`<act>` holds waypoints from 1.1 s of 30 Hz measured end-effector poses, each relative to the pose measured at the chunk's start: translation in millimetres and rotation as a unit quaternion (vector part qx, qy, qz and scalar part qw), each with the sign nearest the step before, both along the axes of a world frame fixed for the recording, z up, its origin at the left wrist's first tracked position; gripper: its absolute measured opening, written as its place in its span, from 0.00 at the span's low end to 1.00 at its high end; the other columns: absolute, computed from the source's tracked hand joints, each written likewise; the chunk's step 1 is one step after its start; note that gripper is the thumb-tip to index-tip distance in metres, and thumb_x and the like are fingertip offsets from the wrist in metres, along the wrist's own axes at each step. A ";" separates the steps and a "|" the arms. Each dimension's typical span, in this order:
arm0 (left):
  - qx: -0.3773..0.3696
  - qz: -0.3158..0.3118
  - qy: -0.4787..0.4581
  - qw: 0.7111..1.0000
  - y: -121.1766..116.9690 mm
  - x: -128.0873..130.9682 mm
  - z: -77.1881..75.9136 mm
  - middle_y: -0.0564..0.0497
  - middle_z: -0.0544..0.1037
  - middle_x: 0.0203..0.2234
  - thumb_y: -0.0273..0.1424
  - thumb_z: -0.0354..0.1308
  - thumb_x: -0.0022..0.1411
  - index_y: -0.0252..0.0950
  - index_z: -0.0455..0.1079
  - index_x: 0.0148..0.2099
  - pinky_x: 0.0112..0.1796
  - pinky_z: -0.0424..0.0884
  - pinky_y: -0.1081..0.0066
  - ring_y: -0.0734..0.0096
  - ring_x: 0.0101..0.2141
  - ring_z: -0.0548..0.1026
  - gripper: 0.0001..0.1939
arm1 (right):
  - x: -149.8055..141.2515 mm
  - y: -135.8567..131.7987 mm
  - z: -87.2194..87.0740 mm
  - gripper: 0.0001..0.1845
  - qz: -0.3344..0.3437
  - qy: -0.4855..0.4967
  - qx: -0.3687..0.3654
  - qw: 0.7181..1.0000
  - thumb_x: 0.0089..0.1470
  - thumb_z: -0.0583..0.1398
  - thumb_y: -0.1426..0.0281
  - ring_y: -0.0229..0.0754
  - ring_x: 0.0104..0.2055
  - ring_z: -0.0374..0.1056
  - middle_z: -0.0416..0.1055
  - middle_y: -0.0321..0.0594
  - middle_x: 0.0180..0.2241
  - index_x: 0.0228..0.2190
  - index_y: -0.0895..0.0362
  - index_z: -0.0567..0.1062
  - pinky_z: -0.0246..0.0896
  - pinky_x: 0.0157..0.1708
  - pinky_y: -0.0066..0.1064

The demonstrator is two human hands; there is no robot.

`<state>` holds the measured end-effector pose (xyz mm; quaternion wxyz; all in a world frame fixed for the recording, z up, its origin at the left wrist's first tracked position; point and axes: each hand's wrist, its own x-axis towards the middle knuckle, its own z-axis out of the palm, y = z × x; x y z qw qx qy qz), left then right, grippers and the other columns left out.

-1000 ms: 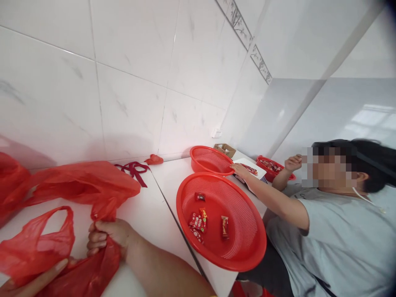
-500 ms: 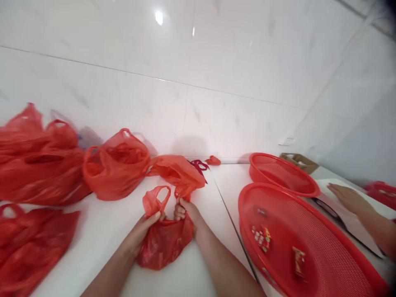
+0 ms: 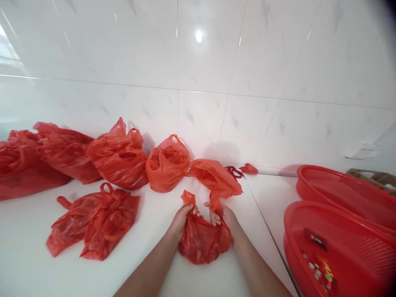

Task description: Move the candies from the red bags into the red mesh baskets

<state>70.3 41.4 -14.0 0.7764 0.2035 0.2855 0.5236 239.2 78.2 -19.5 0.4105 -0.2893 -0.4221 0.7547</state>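
A small red plastic bag (image 3: 204,243) rests on the white table in front of me, with contents that show only faintly through its film. My left hand (image 3: 182,218) is closed round the bag's left handle, whose loop sticks up above the fist. On the other side, my right hand (image 3: 225,216) grips the right handle; a bunched end of plastic pokes up from it. The bag's mouth sags between the two hands. Just behind the right hand lies a flattened red plastic bag (image 3: 215,177).
Several filled red bags (image 3: 168,165) line the wall to the left. Two knotted-looking red bags (image 3: 99,220) lie nearer. At right stand a red basket (image 3: 289,222) with a few small wrapped packets (image 3: 323,272), another red basket (image 3: 305,185) and a cardboard box (image 3: 368,175).
The view has swung left, so the bags and baskets sit farther right in it. Both hands keep hold of the small bag. The co-worker's hand at right has left the view.
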 end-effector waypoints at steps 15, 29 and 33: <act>0.098 0.019 0.060 0.993 6.9 7.5 -4.9 0.52 0.77 0.22 0.34 0.62 0.52 0.38 0.66 0.39 0.26 0.73 0.66 0.63 0.22 0.77 0.13 | -22.4 -14.8 6.8 0.19 0.033 -0.078 0.110 0.990 0.47 0.63 0.55 0.30 0.14 0.48 0.57 0.26 0.14 0.36 0.55 0.73 0.47 0.17 0.26; 0.202 0.113 0.214 0.949 -9.7 13.5 1.5 0.44 0.72 0.49 0.24 0.67 0.45 0.40 0.68 0.51 0.44 0.70 0.67 0.60 0.42 0.75 0.28 | -32.0 -5.3 -6.9 0.17 -0.064 -0.095 0.051 0.992 0.48 0.61 0.55 0.33 0.13 0.55 0.58 0.27 0.12 0.23 0.56 0.68 0.52 0.15 0.26; 0.193 0.122 0.235 0.945 -7.8 14.7 1.3 0.47 0.78 0.38 0.33 0.62 0.54 0.38 0.72 0.39 0.36 0.73 0.67 0.62 0.35 0.77 0.09 | -31.0 -9.0 -6.6 0.13 -0.041 -0.095 0.059 0.993 0.48 0.61 0.61 0.33 0.13 0.54 0.57 0.27 0.11 0.21 0.56 0.68 0.54 0.17 0.27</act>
